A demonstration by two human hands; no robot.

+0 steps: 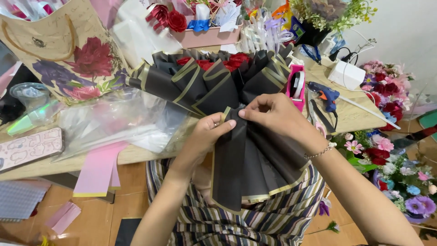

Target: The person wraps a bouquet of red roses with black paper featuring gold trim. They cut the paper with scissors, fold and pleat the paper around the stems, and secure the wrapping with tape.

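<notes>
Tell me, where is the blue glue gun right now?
In the head view the blue glue gun lies on the wooden table, right of the pink tape dispenser and beyond the right hand.

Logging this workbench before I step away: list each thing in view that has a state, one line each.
left hand: shut, pinching the black wrapping paper
right hand: shut, pinching the same fold from above
black wrapping paper: gathered at the middle, fanned out around red roses
red roses: wrapped, only tops showing
glue gun: lying on the table, untouched
tape dispenser: standing on the table, roll loaded
clear plastic sheet: crumpled, lying flat
</notes>
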